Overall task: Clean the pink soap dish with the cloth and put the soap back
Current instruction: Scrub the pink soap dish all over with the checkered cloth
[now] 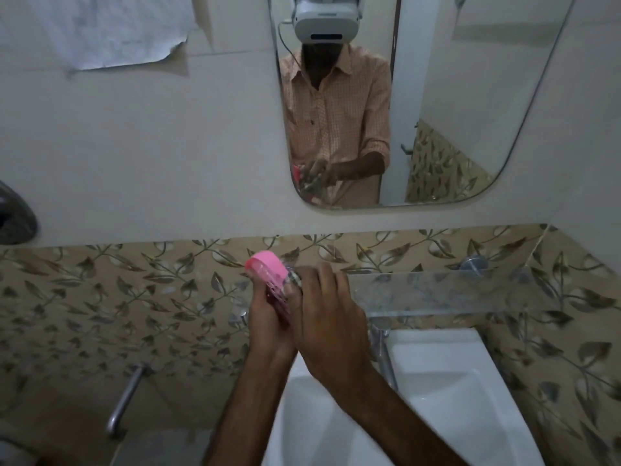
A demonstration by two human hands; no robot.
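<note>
1. I hold the pink slotted plastic soap dish (268, 280) tilted on edge in front of the leaf-patterned wall tiles (134, 297), above the back of the white ceramic washbasin (437, 381).
2. My left hand (268, 324) has its fingers closed around the lower part of the dish, gripping it from below and behind.
3. My right hand (331, 317) lies over the dish's right side, fingers curled shut on what looks like a greyish patterned cloth (293, 279); only a small bunch of it shows, so I cannot tell how much is gathered underneath.
4. I judge the dish light and stiff, thin-walled, probably slick if wet or soapy. Best held by its rim and long edges, thumb on one side, fingers on the other, not by the slotted floor, which may flex.
5. The cloth is soft and will push into the slots under fingertip pressure.
6. I see no soap anywhere; the clear glass shelf (437, 290) to the right looks bare.
7. Wiping seems underway; returning the soap is not yet done.
</note>
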